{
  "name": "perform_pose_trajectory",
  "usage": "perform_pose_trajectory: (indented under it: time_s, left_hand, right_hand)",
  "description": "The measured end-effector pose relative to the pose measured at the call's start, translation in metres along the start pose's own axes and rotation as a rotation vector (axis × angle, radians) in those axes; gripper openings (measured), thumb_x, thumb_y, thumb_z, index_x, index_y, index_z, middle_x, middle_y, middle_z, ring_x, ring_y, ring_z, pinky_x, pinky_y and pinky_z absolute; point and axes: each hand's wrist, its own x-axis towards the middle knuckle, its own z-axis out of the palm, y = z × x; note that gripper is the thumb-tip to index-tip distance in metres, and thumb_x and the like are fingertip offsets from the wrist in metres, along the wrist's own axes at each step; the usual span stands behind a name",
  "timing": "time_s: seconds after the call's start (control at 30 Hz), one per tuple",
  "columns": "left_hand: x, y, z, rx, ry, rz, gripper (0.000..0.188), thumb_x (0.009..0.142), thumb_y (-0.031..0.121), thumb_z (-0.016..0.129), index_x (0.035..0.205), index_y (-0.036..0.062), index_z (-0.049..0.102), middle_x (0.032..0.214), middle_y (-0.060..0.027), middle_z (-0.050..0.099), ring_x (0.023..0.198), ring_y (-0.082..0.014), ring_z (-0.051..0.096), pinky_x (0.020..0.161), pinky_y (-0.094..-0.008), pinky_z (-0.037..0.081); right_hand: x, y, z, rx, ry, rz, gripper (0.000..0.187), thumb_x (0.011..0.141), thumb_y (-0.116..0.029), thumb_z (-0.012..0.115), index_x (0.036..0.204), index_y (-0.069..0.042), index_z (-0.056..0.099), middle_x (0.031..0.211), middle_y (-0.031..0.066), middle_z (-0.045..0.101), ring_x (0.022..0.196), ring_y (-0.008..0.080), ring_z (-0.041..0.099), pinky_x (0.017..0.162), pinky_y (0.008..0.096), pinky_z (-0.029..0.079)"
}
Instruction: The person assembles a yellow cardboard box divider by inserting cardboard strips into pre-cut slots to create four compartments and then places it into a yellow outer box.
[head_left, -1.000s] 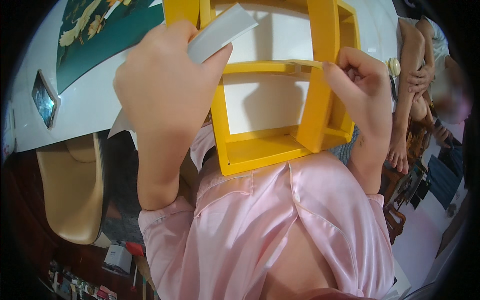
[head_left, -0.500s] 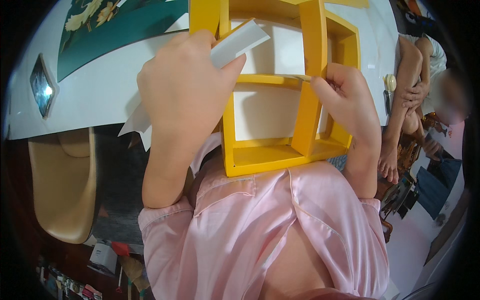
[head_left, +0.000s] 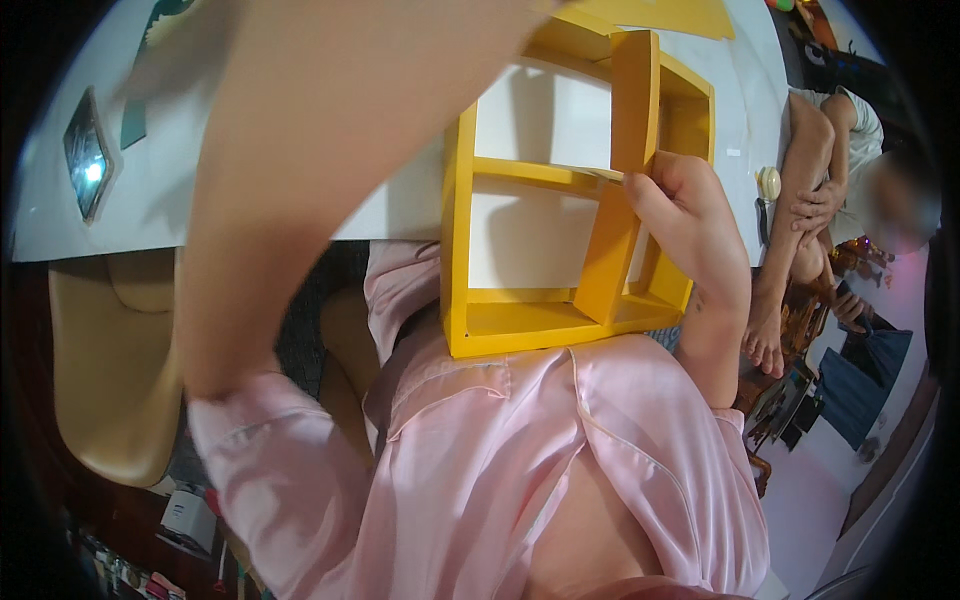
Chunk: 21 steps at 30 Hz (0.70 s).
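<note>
A yellow compartmented frame (head_left: 456,230), with crossing dividers, stands tilted between the table edge and my pink shirt. My right hand (head_left: 690,205) is closed round its upright divider (head_left: 630,110) on the right side, the thumb lying near where the cross divider (head_left: 530,174) meets it. A thin pale edge shows by the thumb; I cannot make out what it is. My left forearm (head_left: 300,180) reaches up across the picture, blurred, and the hand itself lies beyond the upper edge. Part of the frame's upper left is hidden behind that arm.
The white table (head_left: 50,210) carries a shiny diamond-shaped object (head_left: 88,155) at left and a yellow panel (head_left: 680,15) at the far side. A small cream round item (head_left: 768,182) lies near the right edge. A tan chair (head_left: 110,370) stands left; another person's bent leg (head_left: 785,220) is at right.
My left hand has moved up and away from the frame, out of the picture; the white folded strip it held is gone from view. My right hand keeps its hold.
</note>
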Motion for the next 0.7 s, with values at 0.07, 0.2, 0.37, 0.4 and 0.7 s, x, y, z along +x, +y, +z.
perform_pose_trajectory:
  time_s: [0.07,0.2,0.37,0.4,0.7]
  left_hand:
    - [0.044,0.003,0.011,-0.051,-0.14,0.284,0.018,0.075,0.018,0.076,0.086,0.0036,0.074,0.08,-0.0133,0.072,0.071,-0.0266,0.07,0.068,-0.0361,0.056]
    - [0.073,0.014,0.056,-0.073,-0.274,0.44,0.02,0.076,0.027,0.074,0.082,0.0077,0.076,0.078,-0.0137,0.071,0.075,-0.0291,0.071,0.071,-0.0392,0.056]
    - [0.075,0.017,0.075,-0.124,-0.36,0.359,0.027,0.074,0.032,0.074,0.081,0.0056,0.075,0.08,-0.0158,0.071,0.077,-0.031,0.071,0.072,-0.041,0.056]
    - [0.077,0.019,0.074,-0.121,-0.447,0.306,0.028,0.074,0.032,0.073,0.081,0.005,0.074,0.08,-0.0162,0.071,0.077,-0.0313,0.071,0.072,-0.0412,0.056]
    - [0.073,0.013,0.07,-0.139,-0.407,0.183,0.03,0.073,0.033,0.073,0.081,0.0039,0.074,0.081,-0.017,0.072,0.079,-0.0327,0.071,0.073,-0.0413,0.056]
  right_hand:
    - [-0.004,-0.004,0.0,0.025,0.024,0.06,0.038,0.084,-0.023,0.064,0.066,0.009,0.052,0.052,0.0142,0.042,0.05,0.0153,0.044,0.049,0.0368,0.039]
    - [-0.004,0.002,0.001,0.001,0.04,0.095,0.04,0.084,-0.024,0.063,0.066,0.009,0.049,0.052,0.0137,0.038,0.05,0.0157,0.041,0.049,0.0386,0.038]
    - [-0.005,0.009,-0.002,0.042,0.011,0.09,0.039,0.084,-0.022,0.062,0.066,0.009,0.047,0.053,0.0115,0.036,0.051,0.0139,0.038,0.048,0.0382,0.036]
    - [-0.006,0.008,-0.002,0.05,0.006,0.088,0.039,0.084,-0.022,0.062,0.066,0.009,0.047,0.053,0.011,0.035,0.052,0.0135,0.038,0.048,0.038,0.036]
    - [0.007,0.022,-0.007,0.036,-0.112,0.105,0.039,0.085,-0.024,0.061,0.066,0.008,0.05,0.055,0.0086,0.036,0.054,0.0123,0.038,0.05,0.0373,0.035]
